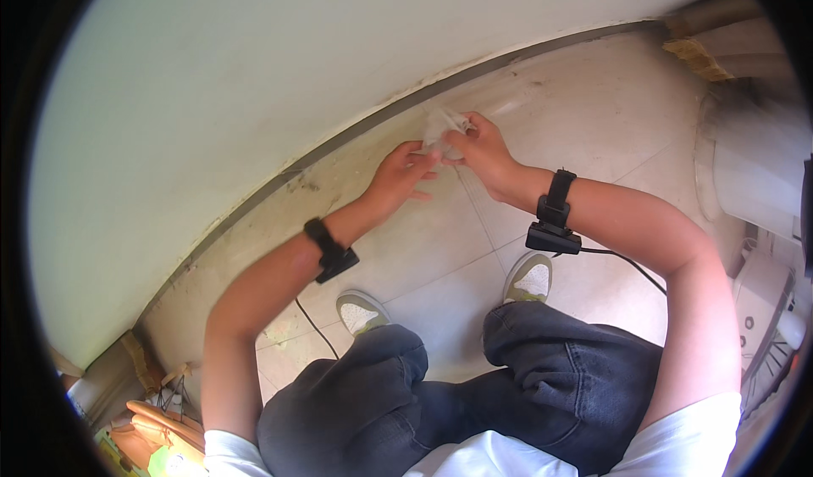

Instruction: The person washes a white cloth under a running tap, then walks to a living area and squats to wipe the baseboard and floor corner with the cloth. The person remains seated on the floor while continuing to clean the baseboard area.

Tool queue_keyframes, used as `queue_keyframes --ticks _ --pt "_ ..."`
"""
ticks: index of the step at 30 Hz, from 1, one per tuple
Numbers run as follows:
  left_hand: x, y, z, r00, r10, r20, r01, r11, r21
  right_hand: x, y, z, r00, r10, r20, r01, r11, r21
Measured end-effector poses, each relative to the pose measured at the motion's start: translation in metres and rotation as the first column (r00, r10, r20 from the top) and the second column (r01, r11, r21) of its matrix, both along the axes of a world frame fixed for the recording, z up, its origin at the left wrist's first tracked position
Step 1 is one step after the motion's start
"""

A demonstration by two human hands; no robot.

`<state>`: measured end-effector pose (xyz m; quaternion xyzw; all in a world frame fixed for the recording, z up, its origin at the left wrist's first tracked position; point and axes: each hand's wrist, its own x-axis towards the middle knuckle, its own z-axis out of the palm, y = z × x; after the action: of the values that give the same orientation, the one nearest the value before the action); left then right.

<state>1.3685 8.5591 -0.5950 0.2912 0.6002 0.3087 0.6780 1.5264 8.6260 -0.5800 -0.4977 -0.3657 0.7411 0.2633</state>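
Observation:
A crumpled, whitish, translucent piece of thin material (444, 127), perhaps plastic film or tissue, is held above the tiled floor (438, 248). My right hand (483, 150) pinches it between thumb and fingers from the right. My left hand (406, 169) is at its lower left edge with fingers spread; the fingertips are blurred, and whether they grip the material is unclear. Each forearm wears a black strap with a small black device, and a cable runs from it.
A pale wall or panel (222, 96) with a dark lower edge curves across the top left. At right stand a whitish rounded object (756, 159) and a white device (759, 305). An orange-brown bag (162, 432) lies at lower left. My two shoes rest on the floor.

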Motion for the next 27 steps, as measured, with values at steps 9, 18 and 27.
queue_keyframes --ticks 9,18,27 --pt "0.108 0.118 -0.042 0.968 -0.054 0.245 0.056 0.998 0.0 0.068 0.084 -0.054 0.754 -0.498 0.428 0.329 0.851 0.409" --pt "0.136 0.158 -0.055 0.934 0.119 0.336 -0.157 0.984 0.087 0.076 0.122 -0.053 0.696 -0.521 0.495 0.234 0.815 0.529" --pt "0.105 0.116 -0.041 0.923 0.203 0.328 -0.225 0.974 0.03 0.051 0.086 -0.039 0.87 -0.396 0.293 0.25 0.868 0.429"
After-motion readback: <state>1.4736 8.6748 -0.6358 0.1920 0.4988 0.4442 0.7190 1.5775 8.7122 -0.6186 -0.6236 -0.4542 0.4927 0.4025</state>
